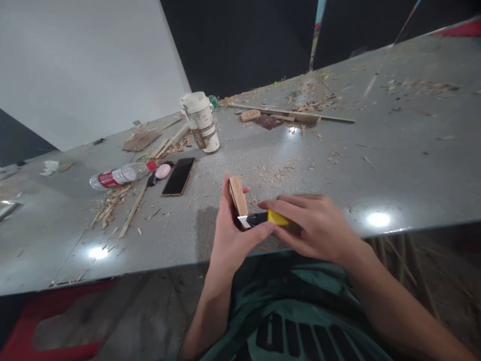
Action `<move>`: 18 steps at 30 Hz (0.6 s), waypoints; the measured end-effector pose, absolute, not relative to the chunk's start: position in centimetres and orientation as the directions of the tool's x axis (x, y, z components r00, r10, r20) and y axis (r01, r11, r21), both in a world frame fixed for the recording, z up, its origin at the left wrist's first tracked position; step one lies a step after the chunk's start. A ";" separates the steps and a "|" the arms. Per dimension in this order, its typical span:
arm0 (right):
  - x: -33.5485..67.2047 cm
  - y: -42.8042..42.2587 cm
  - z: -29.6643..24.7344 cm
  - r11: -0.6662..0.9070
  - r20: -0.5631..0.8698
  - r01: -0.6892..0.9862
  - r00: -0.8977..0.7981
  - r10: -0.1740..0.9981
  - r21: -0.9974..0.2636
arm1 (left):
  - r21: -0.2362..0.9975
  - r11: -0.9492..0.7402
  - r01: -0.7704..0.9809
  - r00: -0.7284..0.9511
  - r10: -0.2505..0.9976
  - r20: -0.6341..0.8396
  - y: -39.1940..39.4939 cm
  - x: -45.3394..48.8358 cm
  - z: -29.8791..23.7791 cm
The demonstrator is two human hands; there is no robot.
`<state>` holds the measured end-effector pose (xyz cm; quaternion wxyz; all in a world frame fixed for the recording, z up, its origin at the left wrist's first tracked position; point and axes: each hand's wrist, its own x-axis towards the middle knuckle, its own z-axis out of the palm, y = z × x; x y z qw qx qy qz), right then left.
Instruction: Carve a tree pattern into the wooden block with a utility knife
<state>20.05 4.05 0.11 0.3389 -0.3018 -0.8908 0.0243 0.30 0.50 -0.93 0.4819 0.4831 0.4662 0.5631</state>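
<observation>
Small pale rectangular wooden block [238, 195] held upright over near edge of grey speckled surface [376, 165]. Left hand [229, 240] grip wrapped round block's lower end. Right hand [315, 225] grip clenched on yellow-handled utility knife [267, 218], silver blade touching block's base. Block squared, edges crisp: cutting looks barely begun. Pale fibrous shavings [112, 203] litter surface. Glossy black phone [179, 176] and lidded paper cup [201, 123] lie beyond.

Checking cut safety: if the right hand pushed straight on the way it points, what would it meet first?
Likely the wooden block: the knife in the right hand has its blade at the block's lower end. The left hand lies just behind, though depth is unclear.
</observation>
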 end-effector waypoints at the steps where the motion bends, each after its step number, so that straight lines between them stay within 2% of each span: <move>1: 20.1 4.0 0.1 0.810 0.586 0.533 -0.584 0.562 -0.246 | 0.988 -0.106 -0.110 -0.067 0.993 0.099 0.5 0.2 -1.0; 5: 20.1 4.0 0.1 0.773 0.601 0.579 -0.530 0.598 -0.259 | 0.974 -0.128 -0.187 -0.064 0.991 0.118 0.6 0.3 -1.3; 10: 20.1 3.9 0.2 0.774 0.602 0.568 -0.524 0.603 -0.281 | 0.967 -0.183 -0.177 -0.097 0.981 0.168 0.4 0.6 -0.8; 18: 19.9 3.9 0.0 0.666 0.617 0.663 -0.376 0.692 -0.342 | 0.969 -0.145 -0.199 -0.035 0.989 0.141 0.2 0.3 -0.6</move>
